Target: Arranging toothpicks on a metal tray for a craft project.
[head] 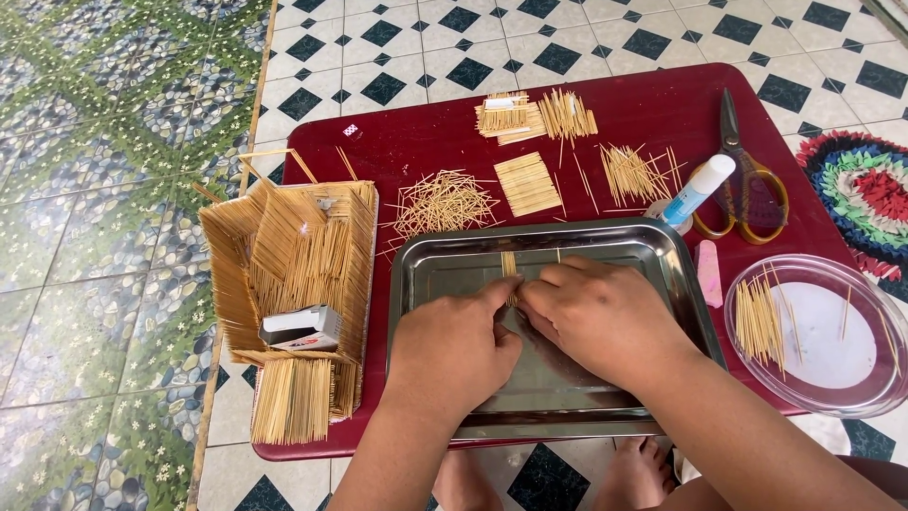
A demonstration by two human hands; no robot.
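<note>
Both hands (530,326) meet, fingers (501,289) seemingly pinching toothpicks (509,265) over tray (605,241).

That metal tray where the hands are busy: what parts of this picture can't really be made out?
- Head view: the left hand and right hand cover most of the small row of sticks in the metal tray, so its length stays hidden.
- The fingertips meet over it; their grip is unclear.
- The small box on the stick-built model is too small to identify.
- The woven mat is cut by the right edge.
</note>
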